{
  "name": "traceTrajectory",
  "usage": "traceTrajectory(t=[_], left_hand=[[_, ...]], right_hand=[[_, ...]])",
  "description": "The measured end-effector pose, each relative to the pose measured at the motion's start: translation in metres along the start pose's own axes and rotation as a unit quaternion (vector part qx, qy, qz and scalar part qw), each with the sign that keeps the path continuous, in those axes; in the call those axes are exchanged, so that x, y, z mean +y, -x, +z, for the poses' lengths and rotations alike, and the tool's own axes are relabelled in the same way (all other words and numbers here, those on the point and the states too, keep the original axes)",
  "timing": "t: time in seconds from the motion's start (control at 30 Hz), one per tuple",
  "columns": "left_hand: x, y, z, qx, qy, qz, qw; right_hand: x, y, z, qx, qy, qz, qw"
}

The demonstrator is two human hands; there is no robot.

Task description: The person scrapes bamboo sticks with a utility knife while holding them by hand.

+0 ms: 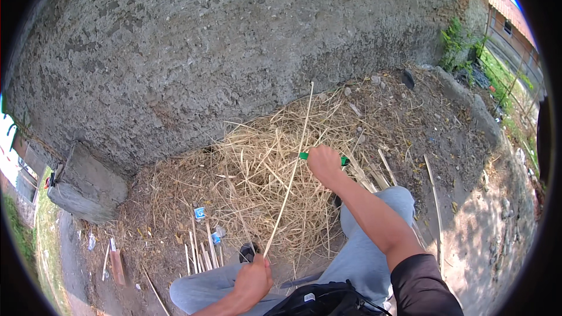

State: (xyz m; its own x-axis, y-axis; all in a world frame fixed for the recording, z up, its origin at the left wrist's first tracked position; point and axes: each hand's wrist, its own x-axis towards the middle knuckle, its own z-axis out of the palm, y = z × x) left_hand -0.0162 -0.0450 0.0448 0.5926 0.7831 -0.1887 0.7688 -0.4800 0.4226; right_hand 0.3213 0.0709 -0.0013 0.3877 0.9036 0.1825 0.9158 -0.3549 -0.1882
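My left hand [253, 277] grips the lower end of a long thin pale strip of bamboo [291, 178] that rises toward the wall. My right hand [325, 162] is closed around a green-handled tool [304, 155], pressed against the strip about halfway up. Both hands work over my knees in grey trousers [374, 246]. A heap of thin dry shavings [263, 175] lies on the ground just beyond.
A rough grey concrete wall [234, 41] stands close ahead. Short cut sticks [199, 254] lie at lower left, more split sticks [374, 175] to the right of my hand. A concrete block [88, 187] sits at left. A black bag [322, 301] rests on my lap.
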Motion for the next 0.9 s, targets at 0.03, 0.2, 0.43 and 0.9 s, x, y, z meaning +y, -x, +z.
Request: traceTrajectory(t=[0.03, 0.2, 0.43, 0.9], left_hand=[[0.001, 0.012, -0.005, -0.003, -0.003, 0.0, 1.0], [-0.014, 0.066, -0.022, -0.082, 0.018, -0.075, 0.994], [-0.015, 0.139, -0.046, -0.099, 0.036, -0.075, 0.992], [-0.063, 0.144, -0.062, -0.068, 0.187, -0.218, 0.955]], right_hand=[[0.006, -0.001, -0.001, -0.002, 0.0, 0.011, 1.0], [0.009, 0.01, 0.004, -0.003, 0.022, -0.023, 0.999], [0.063, -0.001, 0.024, -0.048, 0.043, 0.082, 0.995], [0.043, 0.014, 0.01, -0.095, 0.046, 0.04, 0.994]])
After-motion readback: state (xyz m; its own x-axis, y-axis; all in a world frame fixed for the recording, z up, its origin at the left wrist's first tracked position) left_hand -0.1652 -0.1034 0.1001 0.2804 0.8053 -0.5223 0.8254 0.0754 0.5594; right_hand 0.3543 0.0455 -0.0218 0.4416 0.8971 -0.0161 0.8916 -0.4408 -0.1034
